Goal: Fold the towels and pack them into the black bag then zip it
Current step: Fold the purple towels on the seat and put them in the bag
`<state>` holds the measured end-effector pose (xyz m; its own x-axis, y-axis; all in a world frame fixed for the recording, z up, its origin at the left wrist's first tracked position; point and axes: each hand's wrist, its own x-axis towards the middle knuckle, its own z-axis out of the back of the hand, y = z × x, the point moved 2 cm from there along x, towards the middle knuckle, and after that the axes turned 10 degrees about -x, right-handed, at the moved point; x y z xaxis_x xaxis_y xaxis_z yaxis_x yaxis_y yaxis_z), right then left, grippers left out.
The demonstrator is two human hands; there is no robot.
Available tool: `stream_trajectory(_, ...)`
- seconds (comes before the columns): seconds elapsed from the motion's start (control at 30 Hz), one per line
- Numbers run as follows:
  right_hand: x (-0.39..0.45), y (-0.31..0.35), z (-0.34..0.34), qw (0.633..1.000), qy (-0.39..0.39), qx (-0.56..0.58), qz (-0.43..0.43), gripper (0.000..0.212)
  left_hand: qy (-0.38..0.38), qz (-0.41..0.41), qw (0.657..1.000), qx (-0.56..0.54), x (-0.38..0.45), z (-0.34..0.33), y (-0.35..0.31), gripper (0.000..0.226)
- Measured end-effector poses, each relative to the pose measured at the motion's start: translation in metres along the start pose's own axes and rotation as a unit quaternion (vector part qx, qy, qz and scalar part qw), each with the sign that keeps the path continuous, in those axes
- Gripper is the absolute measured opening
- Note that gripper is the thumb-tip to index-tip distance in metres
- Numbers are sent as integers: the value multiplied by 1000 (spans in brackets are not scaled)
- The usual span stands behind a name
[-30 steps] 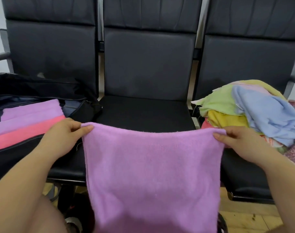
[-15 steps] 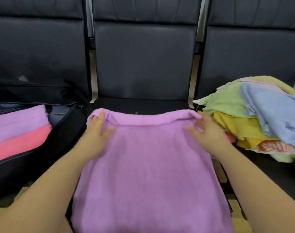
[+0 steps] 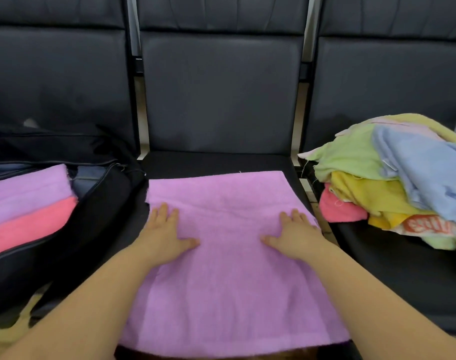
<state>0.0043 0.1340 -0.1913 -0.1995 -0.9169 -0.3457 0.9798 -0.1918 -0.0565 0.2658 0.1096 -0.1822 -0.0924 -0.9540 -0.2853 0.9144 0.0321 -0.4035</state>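
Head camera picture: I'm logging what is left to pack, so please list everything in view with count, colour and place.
Spread towel: one, purple, flat on the middle seat.
Bag: one, black, open, on the left seat.
Packed towels: two, purple and pink, folded inside the bag.
Towel pile: several, green, blue, yellow, pink, one printed, heaped on the right seat; exact count unclear.
Seats: three, black, in a row.
Left hand: flat on the spread towel.
Right hand: flat on the spread towel.
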Motion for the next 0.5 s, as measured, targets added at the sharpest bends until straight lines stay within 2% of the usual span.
stream_trajectory(0.07, 9, -8, -4, 998, -51, 27, -28, 90, -62, 9, 998, -17, -4, 4, 1, 86)
stream_trajectory(0.17, 10, -12, -4, 994, -72, 76, -15, 87, -94, 37, 995, -3, -16, 13, 3, 71)
stream_trajectory(0.3, 4, -27, 11, 978, -83, 194, 5, 84, -45, 79, 996, 24, -32, 20, 17, 50)
stream_trajectory(0.4, -6, -53, 16, 971, -17, 238, -25, 76, 18, 100, 995, 8, -44, 22, 31, 40)
stream_trajectory(0.47, -19, -66, 16, 972, 40, 230, -32, 63, 27, 109, 994, 12, -49, 24, 41, 47)
stream_trajectory(0.5, -27, -70, 16, 972, 70, 219, -43, 65, 23, 111, 994, 10, -52, 25, 47, 51)
